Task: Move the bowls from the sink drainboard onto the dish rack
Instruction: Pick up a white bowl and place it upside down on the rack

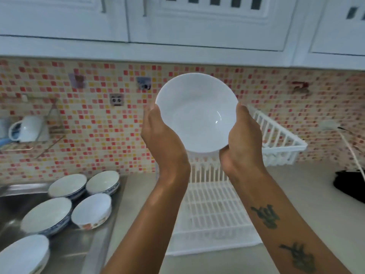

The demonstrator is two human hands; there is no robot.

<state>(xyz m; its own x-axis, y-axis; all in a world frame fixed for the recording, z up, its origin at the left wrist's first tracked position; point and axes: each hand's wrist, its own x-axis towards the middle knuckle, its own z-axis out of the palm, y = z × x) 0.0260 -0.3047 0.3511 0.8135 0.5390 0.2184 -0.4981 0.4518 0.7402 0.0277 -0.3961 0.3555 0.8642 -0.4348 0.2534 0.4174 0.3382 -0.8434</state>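
The fingers of both hands are hidden behind a white bowl (pixel 196 113), so only the palms and thumbs show. The left hand (pixel 162 139) and right hand (pixel 244 139) clasp it from either side, held up above the white dish rack (pixel 209 210). The bowl is smooth, glossy and round, tipped so that its open mouth faces the camera and its base points toward the tiled wall (pixel 98 125). The rack is a slatted plastic grid on the pale worktop (pixel 296 194); its far part is covered by the bowl and wrists. At near left five more bowls (pixel 67 184) sit on the steel drainboard (pixel 83 244), perhaps stacked; the blur makes that unsure. The nearest is cut off by the frame's edge.
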